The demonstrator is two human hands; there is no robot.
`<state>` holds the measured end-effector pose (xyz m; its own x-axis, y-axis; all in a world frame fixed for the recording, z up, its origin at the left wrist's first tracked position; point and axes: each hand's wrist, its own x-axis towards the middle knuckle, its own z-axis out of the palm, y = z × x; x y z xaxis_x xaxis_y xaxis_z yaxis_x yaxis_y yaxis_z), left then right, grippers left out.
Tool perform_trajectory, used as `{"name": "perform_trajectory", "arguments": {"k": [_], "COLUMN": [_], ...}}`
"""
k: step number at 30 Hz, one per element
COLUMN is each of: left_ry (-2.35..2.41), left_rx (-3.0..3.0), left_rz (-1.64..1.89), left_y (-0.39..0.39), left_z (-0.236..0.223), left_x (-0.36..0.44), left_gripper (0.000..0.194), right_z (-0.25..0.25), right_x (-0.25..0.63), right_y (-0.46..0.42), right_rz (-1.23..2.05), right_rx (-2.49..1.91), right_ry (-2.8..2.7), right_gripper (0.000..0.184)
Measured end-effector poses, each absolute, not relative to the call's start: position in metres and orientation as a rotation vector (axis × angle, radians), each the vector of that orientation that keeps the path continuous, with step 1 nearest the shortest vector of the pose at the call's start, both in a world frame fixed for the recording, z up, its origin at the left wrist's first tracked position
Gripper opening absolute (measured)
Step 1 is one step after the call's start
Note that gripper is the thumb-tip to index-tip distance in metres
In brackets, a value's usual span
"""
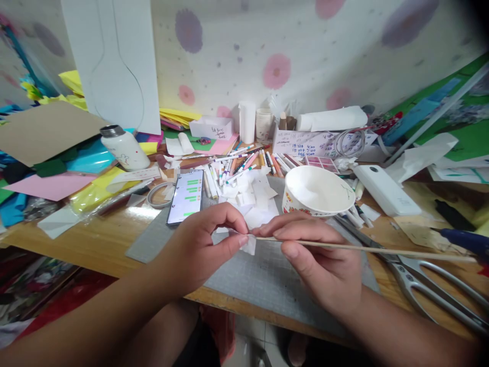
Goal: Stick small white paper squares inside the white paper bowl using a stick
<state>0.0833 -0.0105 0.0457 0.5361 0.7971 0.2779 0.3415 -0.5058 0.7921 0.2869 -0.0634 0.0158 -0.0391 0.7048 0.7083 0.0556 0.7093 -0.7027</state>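
Between thumb and forefinger, my left hand (208,247) pinches a small piece of white tissue paper (250,245) at the left end of a thin wooden stick (367,248). My right hand (321,255) grips that stick near the same end, thumb below and fingers above. The stick runs out to the right, roughly level, over the handles of a large pair of scissors (412,278). Both hands are above a grey cutting mat (244,283). Just behind the fingers lie white paper scraps (263,191). The fingers partly cover the stick's wrapped tip.
Behind my right hand stands a white paper bowl (319,188). A lit phone (186,196) and a tape roll (159,194) lie left of centre. Several markers (217,176) are heaped behind. A white bottle (124,148) leans at left; a white power bank (387,189) is at right.
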Motion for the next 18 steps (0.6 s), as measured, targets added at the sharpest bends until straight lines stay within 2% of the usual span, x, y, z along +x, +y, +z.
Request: {"name": "perform_trajectory", "arguments": {"k": [18], "left_ry": [0.959], "left_rx": [2.157], "left_rz": [0.875], "left_y": [-0.0118], "left_z": [0.0418], "left_x": [0.084], "left_gripper": [0.011], "right_z": [0.0183], "right_x": [0.2849], "right_y": [-0.0627], "right_rz": [0.554], "right_rx": [-0.689], "right_ry": [-1.574], "right_gripper": [0.023]}}
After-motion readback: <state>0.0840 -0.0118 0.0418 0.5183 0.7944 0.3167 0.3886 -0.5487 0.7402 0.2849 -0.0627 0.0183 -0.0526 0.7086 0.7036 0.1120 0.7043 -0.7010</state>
